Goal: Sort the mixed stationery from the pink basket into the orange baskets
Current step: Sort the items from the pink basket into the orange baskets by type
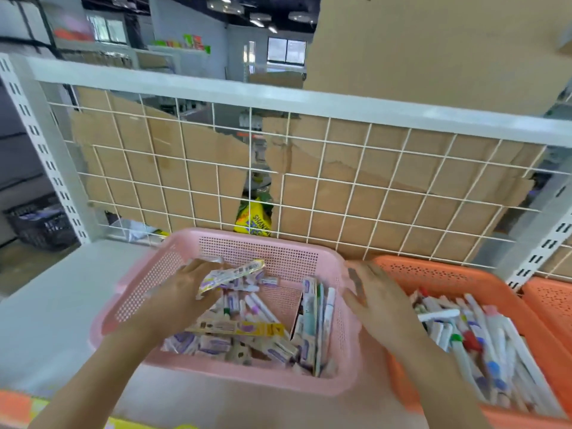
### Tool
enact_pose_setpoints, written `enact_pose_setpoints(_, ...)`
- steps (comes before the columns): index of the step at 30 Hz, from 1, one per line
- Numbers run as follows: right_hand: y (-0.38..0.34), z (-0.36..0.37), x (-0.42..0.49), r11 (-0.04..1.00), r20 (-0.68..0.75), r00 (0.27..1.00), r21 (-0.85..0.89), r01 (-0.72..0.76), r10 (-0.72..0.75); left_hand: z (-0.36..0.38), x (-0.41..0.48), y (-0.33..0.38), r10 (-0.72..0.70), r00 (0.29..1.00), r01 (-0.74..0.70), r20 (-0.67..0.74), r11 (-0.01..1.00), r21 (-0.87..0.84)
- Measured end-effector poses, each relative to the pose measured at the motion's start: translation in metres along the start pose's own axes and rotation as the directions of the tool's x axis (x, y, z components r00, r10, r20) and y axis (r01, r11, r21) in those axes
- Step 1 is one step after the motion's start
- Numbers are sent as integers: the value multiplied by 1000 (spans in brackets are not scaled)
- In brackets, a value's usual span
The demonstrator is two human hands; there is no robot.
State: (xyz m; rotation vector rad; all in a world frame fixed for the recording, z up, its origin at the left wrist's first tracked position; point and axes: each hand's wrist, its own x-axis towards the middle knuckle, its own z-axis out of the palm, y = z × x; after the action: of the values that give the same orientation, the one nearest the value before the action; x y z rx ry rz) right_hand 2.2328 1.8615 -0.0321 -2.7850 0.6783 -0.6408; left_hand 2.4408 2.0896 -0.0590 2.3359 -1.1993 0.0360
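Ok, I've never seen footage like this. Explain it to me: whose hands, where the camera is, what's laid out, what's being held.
No machine here: a person sorts with bare hands, and the single picture comes from a camera worn on their head, looking down. On the white shelf stands a pink basket of mixed packets; to its right an orange basket holds pens. The left hand is inside the pink basket and grips a yellow-and-purple packet. The right hand, blurred, hovers with straight fingers over where the two baskets meet and seems to hold nothing. Behind stands a wire grid backed with cardboard.
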Motion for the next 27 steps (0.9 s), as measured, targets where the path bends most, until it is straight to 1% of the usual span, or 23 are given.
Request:
enact_pose_setpoints(2,-15,7,4,999,44,999,29,-22,20,2,7,-12,-18,987,7,159,997,73)
enact_pose_setpoints(3,-23,10,7,999,73,997,34,-36,33,2,11,-18,-31,967,9,254,996,88)
enact_pose_setpoints(6,-39,25,13,997,126,990,38,-63,58,1,24,-23,-26,868,-23,496,996,92)
enact_pose_setpoints(8,-46,34,17,994,139,986,56,-97,88,3,30,-22,-32,804,-66,594,988,142)
enact_pose_setpoints(9,-49,38,19,993,144,984,50,-110,102,6,33,-22,-14,788,-106,616,982,158)
enact_pose_setpoints(11,-55,43,21,991,144,982,35,-127,121,13,37,-24,65,773,-208,631,966,156)
enact_pose_setpoints(13,-60,47,22,986,145,976,24,-167,162,22,42,-28,121,766,-277,631,948,154)
enact_pose_setpoints(15,-62,53,20,978,155,967,34,-208,200,29,47,-30,165,774,-338,611,924,178)
enact_pose_setpoints(17,-61,58,18,966,200,948,35,-258,246,35,51,-31,213,793,-390,571,897,207)
enact_pose_setpoints(20,-56,63,20,943,285,903,-15,-332,322,41,52,-31,246,799,-438,549,863,251)
enact_pose_setpoints(23,-57,61,25,917,311,867,-40,-398,390,45,50,-32,301,792,-484,531,840,246)
enact_pose_setpoints(25,-62,58,27,912,344,856,-2,-410,386,45,49,-33,318,797,-467,513,864,188)
enact_pose_setpoints(27,-69,60,27,901,359,856,84,-426,371,44,50,-32,314,813,-437,490,886,157)
